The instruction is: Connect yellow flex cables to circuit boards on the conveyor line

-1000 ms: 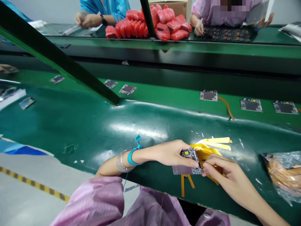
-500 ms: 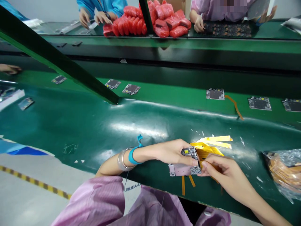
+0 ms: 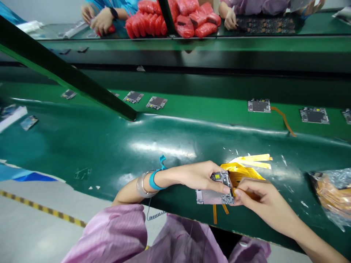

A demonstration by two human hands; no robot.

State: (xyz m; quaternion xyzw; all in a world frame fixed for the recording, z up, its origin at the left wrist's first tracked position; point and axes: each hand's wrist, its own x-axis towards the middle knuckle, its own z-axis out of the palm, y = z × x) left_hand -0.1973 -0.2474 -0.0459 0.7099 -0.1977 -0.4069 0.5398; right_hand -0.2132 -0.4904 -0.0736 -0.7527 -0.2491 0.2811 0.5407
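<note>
My left hand (image 3: 204,178) is closed on a circuit board (image 3: 212,196), its thumb lying across the front and the fingers hidden behind. A yellow square marks the board's upper part, and a pinkish-grey plate covers the lower left. At the board's right edge, my right hand (image 3: 253,193) pinches the end of an orange flat flex cable (image 3: 234,191) between thumb and forefinger. Most of that cable is hidden by the hand. Behind both hands lies a pile of yellow-orange flex cables (image 3: 241,170), with strip ends also poking out below the board.
Several circuit boards (image 3: 314,115) rest along a green conveyor belt (image 3: 205,109); one has an orange cable (image 3: 283,118) attached. A bag of orange cables (image 3: 333,197) sits at right. A slanted green post (image 3: 82,80) crosses at left. Beyond, co-workers' hands (image 3: 102,21) flank red bundles (image 3: 189,22).
Boards on the belt have shifted right past the post. My hands keep nearly the same hold at the board's edge. Across the bench, a co-worker's hands have moved onto a red item.
</note>
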